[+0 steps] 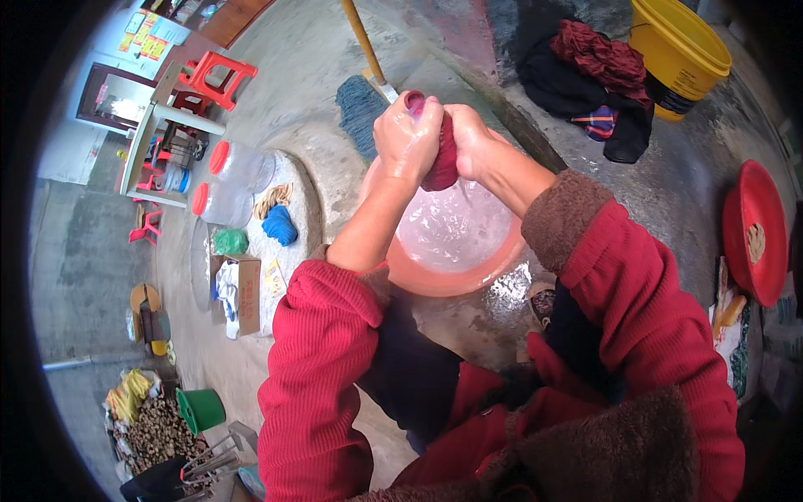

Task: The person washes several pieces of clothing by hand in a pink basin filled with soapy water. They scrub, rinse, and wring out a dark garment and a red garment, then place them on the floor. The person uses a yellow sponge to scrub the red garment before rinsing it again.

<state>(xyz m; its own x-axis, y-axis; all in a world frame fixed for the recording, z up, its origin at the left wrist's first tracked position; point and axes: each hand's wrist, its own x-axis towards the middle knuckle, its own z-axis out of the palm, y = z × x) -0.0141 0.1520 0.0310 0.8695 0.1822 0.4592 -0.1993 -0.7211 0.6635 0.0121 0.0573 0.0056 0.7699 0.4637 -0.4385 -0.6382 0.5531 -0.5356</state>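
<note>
My left hand (pixel 408 138) and my right hand (pixel 470 138) grip a bunched, wet dark red cloth (pixel 443 163) between them. Both hands are wet, and a little water runs off the cloth's lower end. Directly below is a round pink-orange plastic basin (pixel 439 282) of cloudy, sudsy water (pixel 455 232). My fingers hide part of the cloth and the basin's far rim. A blue string mop head (pixel 357 116) with a wooden handle (pixel 364 37) lies just beyond my left hand.
Dark red and black clothes (pixel 599 63) lie by a yellow bucket (pixel 684 50) at the upper right. A red basin (pixel 762 232) stands far right. To the left, a stone slab (pixel 301 207) holds clear jars (pixel 229 204), blue yarn (pixel 280 226) and a cardboard box (pixel 249 295). The concrete floor is wet.
</note>
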